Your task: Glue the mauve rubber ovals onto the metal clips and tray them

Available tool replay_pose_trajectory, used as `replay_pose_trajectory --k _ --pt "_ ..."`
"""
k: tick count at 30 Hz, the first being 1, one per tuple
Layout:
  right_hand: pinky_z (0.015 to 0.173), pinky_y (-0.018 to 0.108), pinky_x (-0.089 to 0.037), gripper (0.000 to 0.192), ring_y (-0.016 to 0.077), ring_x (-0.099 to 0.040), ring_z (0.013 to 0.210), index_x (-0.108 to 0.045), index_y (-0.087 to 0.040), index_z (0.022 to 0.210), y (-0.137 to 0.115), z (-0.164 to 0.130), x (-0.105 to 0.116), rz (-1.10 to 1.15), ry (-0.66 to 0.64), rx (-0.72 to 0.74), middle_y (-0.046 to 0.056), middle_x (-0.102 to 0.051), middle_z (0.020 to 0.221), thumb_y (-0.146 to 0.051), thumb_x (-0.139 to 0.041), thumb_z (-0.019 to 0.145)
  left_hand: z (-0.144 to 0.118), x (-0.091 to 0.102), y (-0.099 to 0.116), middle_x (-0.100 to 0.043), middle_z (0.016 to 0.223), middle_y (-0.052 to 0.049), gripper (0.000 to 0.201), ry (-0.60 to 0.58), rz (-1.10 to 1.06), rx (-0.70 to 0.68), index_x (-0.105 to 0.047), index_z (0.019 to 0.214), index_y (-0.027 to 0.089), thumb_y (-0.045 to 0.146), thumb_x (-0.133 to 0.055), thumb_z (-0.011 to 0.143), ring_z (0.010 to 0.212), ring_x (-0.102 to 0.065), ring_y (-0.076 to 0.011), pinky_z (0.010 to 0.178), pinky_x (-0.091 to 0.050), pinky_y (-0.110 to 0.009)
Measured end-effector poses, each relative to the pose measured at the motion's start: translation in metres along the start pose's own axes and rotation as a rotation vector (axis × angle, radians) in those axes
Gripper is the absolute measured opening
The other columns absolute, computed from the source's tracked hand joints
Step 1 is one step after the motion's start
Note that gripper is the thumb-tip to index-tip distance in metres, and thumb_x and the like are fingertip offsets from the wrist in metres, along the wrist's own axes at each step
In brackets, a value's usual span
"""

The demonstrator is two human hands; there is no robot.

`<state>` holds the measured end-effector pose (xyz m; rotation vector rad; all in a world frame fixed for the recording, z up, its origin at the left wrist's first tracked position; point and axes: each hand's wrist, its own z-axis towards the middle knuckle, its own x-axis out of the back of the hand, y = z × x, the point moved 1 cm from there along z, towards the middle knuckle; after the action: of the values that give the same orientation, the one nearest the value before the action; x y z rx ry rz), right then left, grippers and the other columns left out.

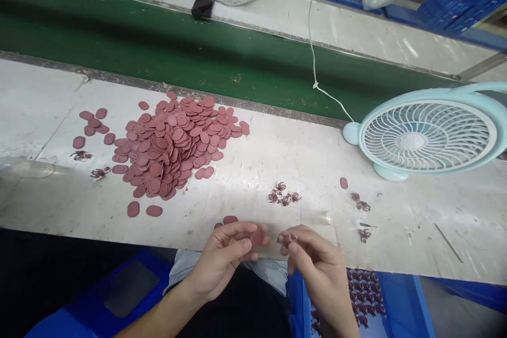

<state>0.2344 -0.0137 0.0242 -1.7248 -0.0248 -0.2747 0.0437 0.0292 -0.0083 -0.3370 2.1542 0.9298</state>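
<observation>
White worktop (277, 169) beside the green belt (158, 47) held a big unworked disc pile (174, 140); our left hand (225, 259) pinched one disc (257, 236), right hand (317, 264) fingers closed on a small clip (285, 238), few finished pieces (283, 194).

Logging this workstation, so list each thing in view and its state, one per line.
left hand: pinching one pink oval tag
right hand: pinching a small metal clasp
pile of pink tags: heaped loose on the bench
finished clusters: lying in a small group
desk fan: tilted up; spinning cannot be told
green conveyor belt: bare
</observation>
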Motion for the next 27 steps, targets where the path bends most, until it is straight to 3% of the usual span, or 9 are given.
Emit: replay_pose_trajectory --k 3,10,16,21,27 --pt "0.052 0.021 -0.057 0.013 0.0136 -0.067 0.067 -0.075 -0.027 0.104 -0.012 -0.012 -0.013 0.175 -0.025 -0.087 0.003 -0.071 0.090 -0.027 -0.065 0.095 0.000 -0.005 -0.003 -0.077 0.119 -0.008 0.018 -0.014 0.056 -0.042 -0.079 0.101 0.023 0.019 -0.077 0.085 0.104 -0.073 -0.0211 0.076 -0.060 -0.022" --pt "0.062 0.023 -0.060 0.012 0.0127 -0.068 0.067 -0.076 -0.027 0.102 -0.012 -0.012 -0.019 0.160 0.005 -0.130 0.002 -0.073 0.085 -0.027 -0.070 0.092 0.001 -0.012 -0.004 -0.078 0.117 -0.008 0.020 -0.057 0.115 -0.088 -0.079 0.102 0.024 0.017 -0.078 0.083 0.097 -0.074 -0.0196 0.076 -0.060 -0.024" --pt "0.060 0.023 -0.060 0.012 0.0133 -0.069 0.068 -0.077 -0.025 0.102 -0.019 -0.008 -0.013 0.100 -0.032 -0.107 0.004 -0.075 0.092 -0.027 -0.069 0.092 0.001 -0.013 -0.006 -0.079 0.110 -0.008 0.011 -0.003 0.136 -0.067 -0.078 0.090 0.019 0.019 -0.082 0.079 0.086 -0.073 -0.0163 0.069 -0.058 -0.022" --pt "0.060 0.023 -0.060 0.010 0.0134 -0.069 0.065 -0.075 -0.021 0.094 -0.022 -0.004 -0.013 0.089 -0.057 -0.132 0.003 -0.072 0.082 -0.029 -0.071 0.091 0.001 -0.017 -0.006 -0.080 0.094 -0.008 0.012 0.056 0.144 -0.052 -0.077 0.072 0.016 0.024 -0.085 0.075 0.076 -0.071 -0.0156 0.066 -0.057 -0.023" --pt "0.062 0.024 -0.060 0.012 0.0139 -0.070 0.066 -0.074 -0.019 0.092 -0.018 -0.003 -0.017 0.190 -0.048 -0.172 0.002 -0.071 0.077 -0.031 -0.072 0.090 0.000 -0.019 -0.010 -0.080 0.093 -0.007 0.011 0.081 0.132 -0.093 -0.079 0.071 0.017 0.025 -0.083 0.078 0.071 -0.069 -0.0138 0.067 -0.055 -0.024"
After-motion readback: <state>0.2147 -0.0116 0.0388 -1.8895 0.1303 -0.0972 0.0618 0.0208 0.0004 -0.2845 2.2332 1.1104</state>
